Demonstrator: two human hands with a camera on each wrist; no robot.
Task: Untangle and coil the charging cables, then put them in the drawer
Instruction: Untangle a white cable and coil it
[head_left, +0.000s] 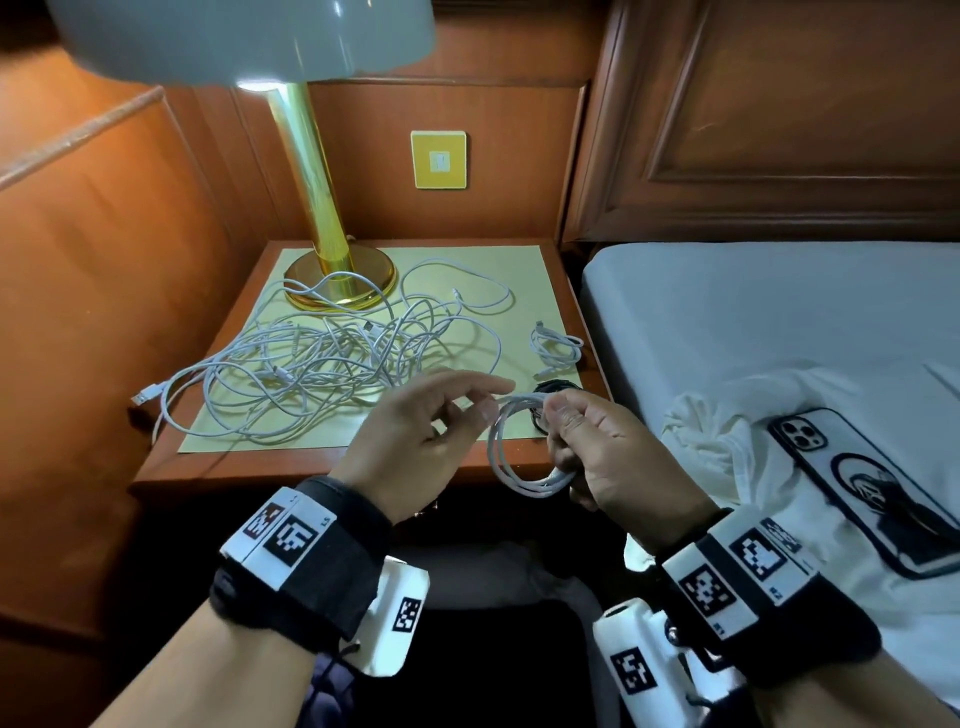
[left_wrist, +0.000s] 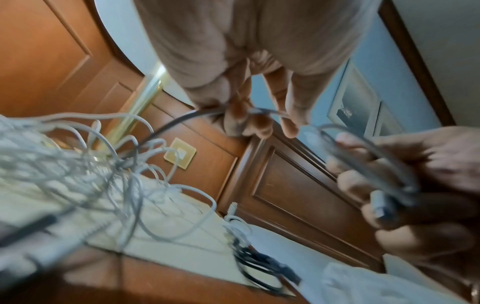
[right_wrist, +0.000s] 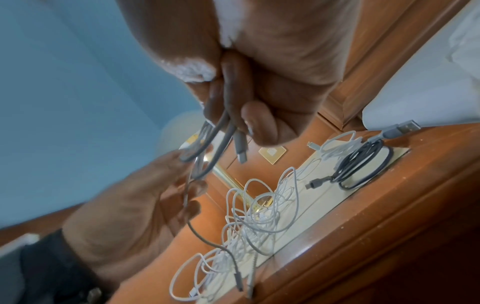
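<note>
Right hand (head_left: 605, 441) clutching white coil (head_left: 511, 457), left hand (head_left: 421, 431) pinching its strand, above cable-strewn nightstand (head_left: 249, 467).

Each bare forearm wears a black wrist strap (head_left: 306, 566) carrying white blocks printed with black-and-white square markers.

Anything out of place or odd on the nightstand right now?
Yes: the tangle of white cables sprawls across the nightstand, some loops around the lamp base, and one USB plug hangs past the left edge. The two finished coils, white and black, lie tidy.
</note>
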